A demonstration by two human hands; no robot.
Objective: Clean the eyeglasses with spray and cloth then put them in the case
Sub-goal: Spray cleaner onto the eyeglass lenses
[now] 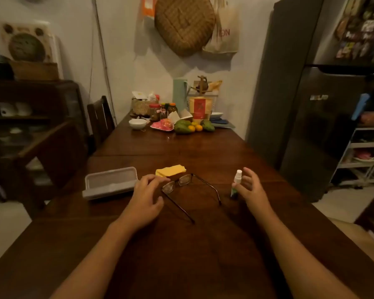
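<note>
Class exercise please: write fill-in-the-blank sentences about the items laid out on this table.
1. The cleaning cloth is ____ in colour.
2. The case lies with its lid ____.
3. The hand nearest the spray bottle is the person's ____ one.
4. The eyeglasses rest on the ____, outside the case.
Missing words: yellow; open; right; table.

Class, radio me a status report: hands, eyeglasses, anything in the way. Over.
Left hand open beside eyeglasses, right hand open at spray bottle. Eyeglasses flat on table, temples unfolded. Nothing blocking; case open.
</note>
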